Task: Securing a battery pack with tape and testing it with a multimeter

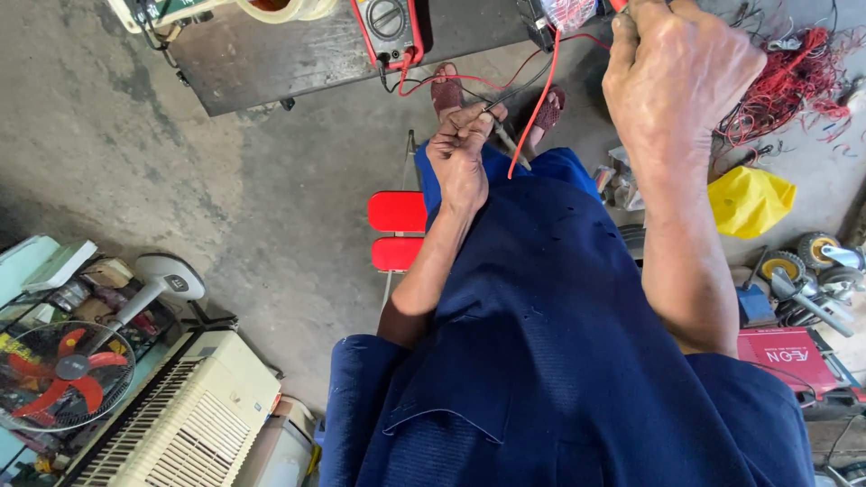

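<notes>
Two bare hands at work over a blue-clad lap (559,361), seen from above. Far left: a fan with red blades (63,374) and a cream slatted appliance casing (189,419) on the concrete floor (271,180). Further right, a red stool (397,230) beside the knee. Above it, a dark board (298,54) carrying a red multimeter (388,27), with red and black leads trailing down toward the lap. Left hand (460,158) low over the knees, fingers pressed together, pinching a thin probe (507,140) whose long axis slants down and to the right, tip pointing away from the thumb. Red lead (537,108) running up from just beside that probe toward the right hand (677,81), raised higher and nearer the camera, fingers closed on something red at the top edge, largely cut off. Further right, a yellow bag (749,200), a tangle of red wire (794,81) and small caster wheels (812,261).
</notes>
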